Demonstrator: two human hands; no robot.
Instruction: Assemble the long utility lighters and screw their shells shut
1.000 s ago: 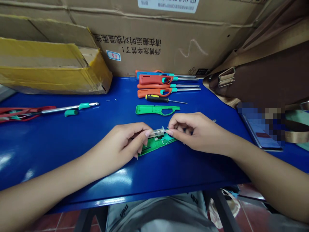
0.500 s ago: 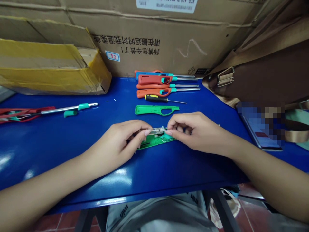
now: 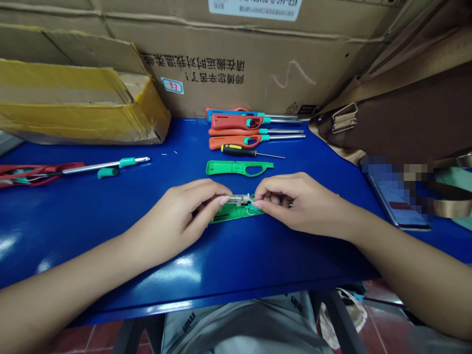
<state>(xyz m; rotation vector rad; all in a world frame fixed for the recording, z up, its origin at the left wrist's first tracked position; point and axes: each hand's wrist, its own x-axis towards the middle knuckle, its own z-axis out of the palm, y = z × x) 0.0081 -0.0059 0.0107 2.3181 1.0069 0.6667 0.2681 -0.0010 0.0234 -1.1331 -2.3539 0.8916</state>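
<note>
Between thumb and fingers, my left hand (image 3: pixel 197 206) pinches a clear lighter fuel tank (image 3: pixel 238 198) by its left end. My right hand (image 3: pixel 291 199) is closed at the tank's right end, its thumb and finger pressed together by the tank's valve; what they grip is too small to make out. Just under both hands lies a green lighter casing half (image 3: pixel 230 213) with a teal part and a thin wire in it; its right end is hidden by my right hand. The other green casing half (image 3: pixel 228 167) lies flat beyond my hands.
A screwdriver (image 3: pixel 239 150) and several orange, red and blue long-necked lighters (image 3: pixel 236 122) lie farther back. At left are an opened red lighter (image 3: pixel 44 172), a teal piece (image 3: pixel 107 173) and a taped carton (image 3: pixel 73 118). A phone (image 3: pixel 401 201) and brown bag (image 3: pixel 391 118) occupy the right.
Both hands stay close together at the tank, with only a slight shift. The green casing half beneath sits slightly higher in view.
</note>
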